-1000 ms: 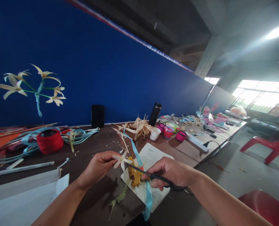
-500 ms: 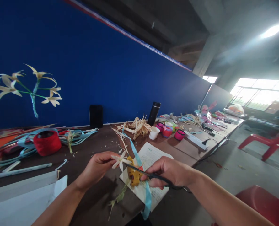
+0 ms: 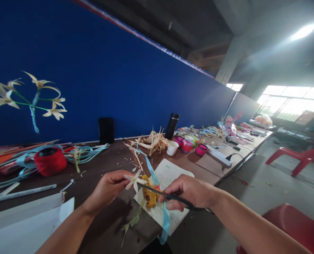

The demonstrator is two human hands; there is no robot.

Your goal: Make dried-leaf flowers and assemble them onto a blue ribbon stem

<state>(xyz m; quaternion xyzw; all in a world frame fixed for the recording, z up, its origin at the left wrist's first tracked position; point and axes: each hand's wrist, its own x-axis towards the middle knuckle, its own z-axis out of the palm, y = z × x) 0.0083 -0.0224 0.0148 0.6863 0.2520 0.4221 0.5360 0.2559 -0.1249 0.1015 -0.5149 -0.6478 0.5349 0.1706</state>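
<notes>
My left hand point(image 3: 111, 187) pinches a pale, star-shaped flower point(image 3: 135, 181) with narrow petals, above the table's front part. My right hand point(image 3: 187, 192) is closed around the dark handles of a pair of scissors point(image 3: 157, 191). Their slim blades point left, and the tip reaches the flower's petals; whether it touches them I cannot tell. Below the blades, a yellow plastic object point(image 3: 150, 198) lies on an open notebook point(image 3: 172, 173). A light blue ribbon point(image 3: 152, 171) runs across the notebook past it. A wilted green sprig point(image 3: 132, 221) lies in front.
Dried husks point(image 3: 154, 143), a white cup point(image 3: 172, 148) and a black flask point(image 3: 172, 126) stand along the blue partition point(image 3: 135, 70). On the left are a red roll point(image 3: 50, 161), white paper point(image 3: 27, 222) and a made-up flower spray point(image 3: 35, 100). Red chairs point(image 3: 291, 225) stand at right.
The view has shifted slightly, so the background sits a little further left. Both hands, the flower and the scissors keep nearly the same places.
</notes>
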